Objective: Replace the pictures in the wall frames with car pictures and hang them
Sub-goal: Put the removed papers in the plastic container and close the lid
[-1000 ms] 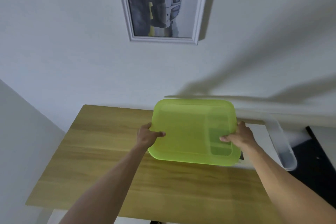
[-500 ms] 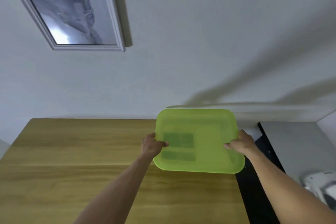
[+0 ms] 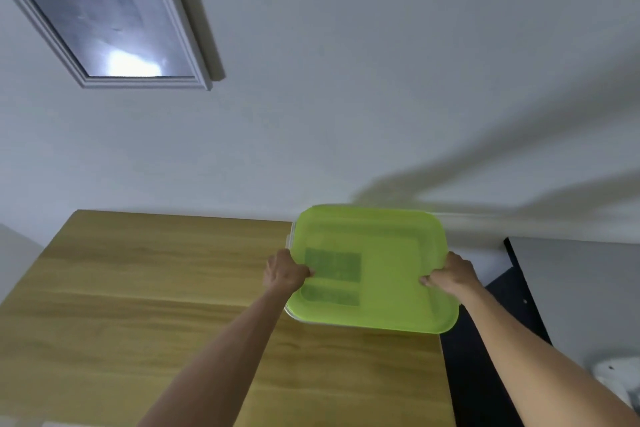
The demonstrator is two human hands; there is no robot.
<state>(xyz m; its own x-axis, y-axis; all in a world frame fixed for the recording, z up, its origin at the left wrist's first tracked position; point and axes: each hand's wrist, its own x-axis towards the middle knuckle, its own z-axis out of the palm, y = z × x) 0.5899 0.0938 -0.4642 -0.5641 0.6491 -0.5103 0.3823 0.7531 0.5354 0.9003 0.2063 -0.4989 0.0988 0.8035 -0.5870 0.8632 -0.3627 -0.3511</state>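
Observation:
A translucent lime-green lidded box [image 3: 391, 267] sits at the far right end of the wooden table [image 3: 156, 288], by the wall. Dark rectangular shapes show through its lid on the left side. My left hand [image 3: 282, 274] grips the box's left edge and my right hand [image 3: 452, 276] grips its right edge. On the white wall at the upper left hangs a white-framed picture [image 3: 100, 10], blurred, with a bright glare near its bottom.
Right of the table lies a dark floor gap [image 3: 485, 374] and a grey surface [image 3: 581, 288]. A white object [image 3: 620, 378] shows at the lower right edge. Arm shadows fall across the wall behind the box.
The view has swung right then settled; the framed picture shifted from top centre to upper left. Both hands have carried the green box toward the table's right end. The grip is unchanged.

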